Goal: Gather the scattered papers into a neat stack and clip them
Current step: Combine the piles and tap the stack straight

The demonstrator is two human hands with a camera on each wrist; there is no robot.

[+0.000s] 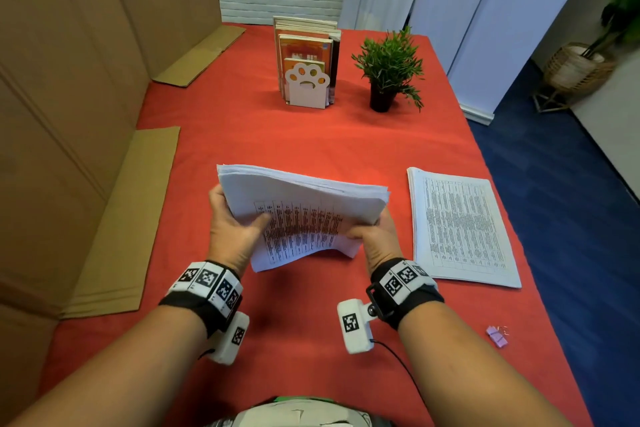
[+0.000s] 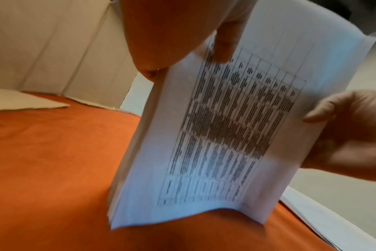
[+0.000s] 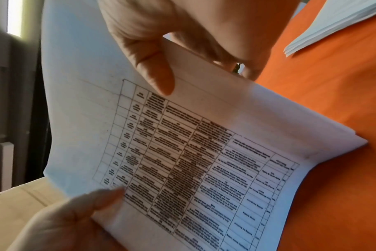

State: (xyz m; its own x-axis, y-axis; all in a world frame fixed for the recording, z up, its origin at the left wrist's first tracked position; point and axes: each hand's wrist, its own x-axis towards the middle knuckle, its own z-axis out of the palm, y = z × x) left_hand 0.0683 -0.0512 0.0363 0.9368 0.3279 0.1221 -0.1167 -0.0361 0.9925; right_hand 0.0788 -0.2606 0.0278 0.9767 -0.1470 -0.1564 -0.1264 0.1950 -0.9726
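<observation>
Left hand (image 1: 231,222): grips the left side of the paper stack (image 1: 304,215), thumb on top.
Right hand (image 1: 375,236): grips its right side.
Stack: upright, lower edge on the red surface (image 1: 311,135).
Second pile (image 1: 462,225): lies flat, right.
Clip (image 1: 497,336): near right edge.

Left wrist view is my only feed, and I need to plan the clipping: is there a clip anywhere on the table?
Observer: Yes, a purple binder clip lies on the red cloth near the table's right edge.
Operator: The white edge at my lower right, what is it?
Observer: A second paper pile, flat, with its printed table facing up, right of the held stack.
Operator: Anything behind the stack?
Observer: A potted plant, well back.
</observation>
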